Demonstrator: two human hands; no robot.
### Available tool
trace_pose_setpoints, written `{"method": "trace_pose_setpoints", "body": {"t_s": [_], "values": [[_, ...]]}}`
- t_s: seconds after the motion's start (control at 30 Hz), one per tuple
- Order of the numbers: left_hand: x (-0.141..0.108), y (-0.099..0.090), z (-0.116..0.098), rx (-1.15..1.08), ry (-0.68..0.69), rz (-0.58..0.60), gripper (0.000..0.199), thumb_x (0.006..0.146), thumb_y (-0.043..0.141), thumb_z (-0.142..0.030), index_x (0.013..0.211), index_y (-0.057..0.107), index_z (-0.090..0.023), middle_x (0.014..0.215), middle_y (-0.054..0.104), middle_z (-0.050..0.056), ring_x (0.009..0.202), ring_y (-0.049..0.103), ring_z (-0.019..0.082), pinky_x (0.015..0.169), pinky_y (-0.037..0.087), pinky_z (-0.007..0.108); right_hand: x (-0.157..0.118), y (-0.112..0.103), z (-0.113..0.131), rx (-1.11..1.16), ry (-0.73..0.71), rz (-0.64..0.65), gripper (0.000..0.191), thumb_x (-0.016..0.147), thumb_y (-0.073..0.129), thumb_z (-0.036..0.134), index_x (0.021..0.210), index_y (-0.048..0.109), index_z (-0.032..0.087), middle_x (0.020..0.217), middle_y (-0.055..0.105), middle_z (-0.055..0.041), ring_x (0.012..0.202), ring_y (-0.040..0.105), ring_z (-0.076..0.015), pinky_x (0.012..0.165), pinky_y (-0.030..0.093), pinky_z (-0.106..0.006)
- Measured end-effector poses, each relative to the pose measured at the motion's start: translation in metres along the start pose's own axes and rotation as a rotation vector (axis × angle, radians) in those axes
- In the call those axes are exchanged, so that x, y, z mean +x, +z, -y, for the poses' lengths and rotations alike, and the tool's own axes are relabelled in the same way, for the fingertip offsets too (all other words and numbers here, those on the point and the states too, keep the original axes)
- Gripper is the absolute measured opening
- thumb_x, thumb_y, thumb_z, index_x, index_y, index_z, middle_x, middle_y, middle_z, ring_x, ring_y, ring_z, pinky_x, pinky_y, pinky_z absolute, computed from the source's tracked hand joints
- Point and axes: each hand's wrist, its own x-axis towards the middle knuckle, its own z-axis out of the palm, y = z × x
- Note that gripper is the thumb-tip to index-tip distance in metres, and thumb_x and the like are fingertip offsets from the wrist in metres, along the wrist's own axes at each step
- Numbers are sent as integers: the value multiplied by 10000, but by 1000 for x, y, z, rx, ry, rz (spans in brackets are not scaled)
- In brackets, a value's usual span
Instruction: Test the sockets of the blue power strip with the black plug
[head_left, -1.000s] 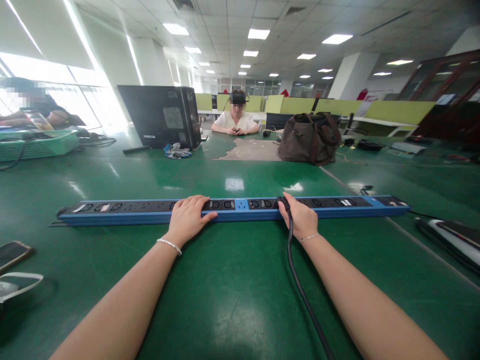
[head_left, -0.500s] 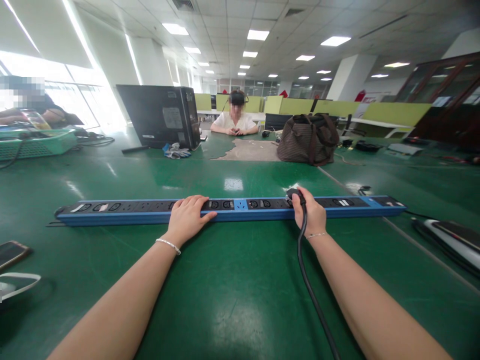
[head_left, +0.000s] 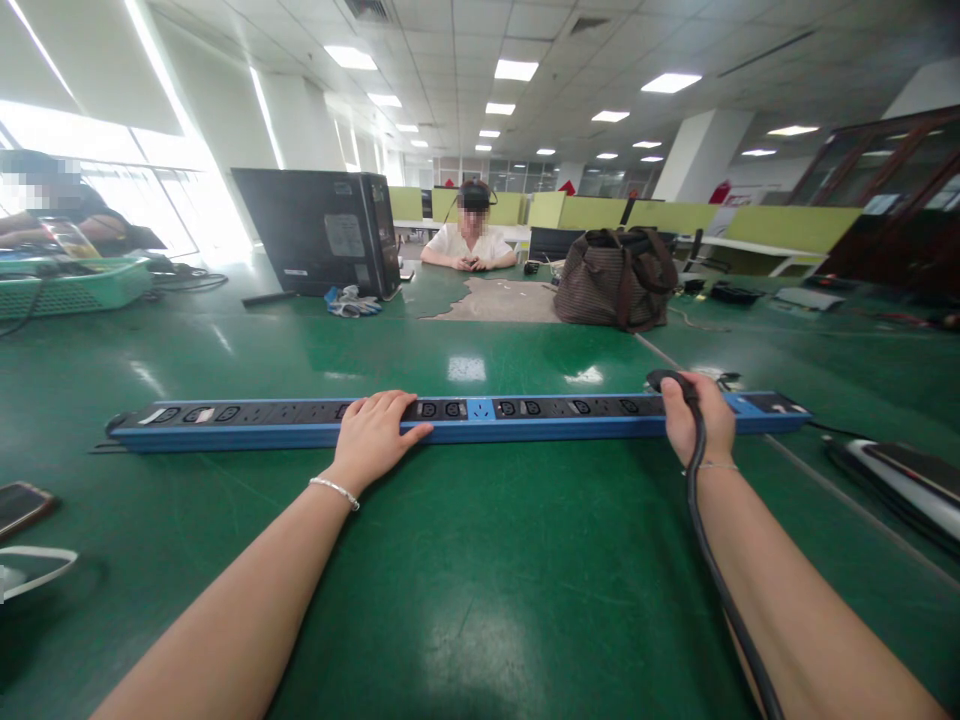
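Note:
A long blue and black power strip (head_left: 480, 432) lies across the green table. My left hand (head_left: 377, 432) rests on it left of the blue socket, the thumb spread apart from the fingers and nothing held. Near the strip's right part, my right hand (head_left: 699, 415) is closed round a black plug (head_left: 670, 378). The plug's thick black cable (head_left: 709, 560) hangs down along my right forearm. My fingers hide the plug's front, so I cannot tell whether it touches a socket.
Behind the strip stand a black computer case (head_left: 315, 232), a glove (head_left: 352, 302) and a brown bag (head_left: 615, 278). A person (head_left: 469, 242) sits across the table. At the left are a green basket (head_left: 75, 290) and a phone (head_left: 22, 508); another person sits beyond.
My right hand has moved right along the strip with the plug and its cable, uncovering sockets. My left hand has stayed in place.

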Motion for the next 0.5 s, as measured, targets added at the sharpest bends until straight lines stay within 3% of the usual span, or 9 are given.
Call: {"method": "trace_pose_setpoints", "body": {"t_s": [0.23, 0.5], "values": [[0, 1, 1, 3, -6, -3, 486, 808, 390, -567, 1156, 520, -254, 1211, 566, 64, 1131, 474, 250, 955, 297, 425, 2, 7, -32, -11, -11, 64, 458, 760, 440, 552, 970, 605, 180, 818, 648, -81, 726, 583, -218, 667, 451, -332], [-1, -1, 0, 5, -12, 9, 488, 809, 388, -565, 1165, 516, -257, 1210, 568, 61, 1131, 476, 245, 957, 299, 415, 2, 8, -46, -60, -25, 150, 441, 757, 449, 524, 1006, 611, 199, 851, 651, -86, 764, 596, -232, 679, 459, -340]]}}
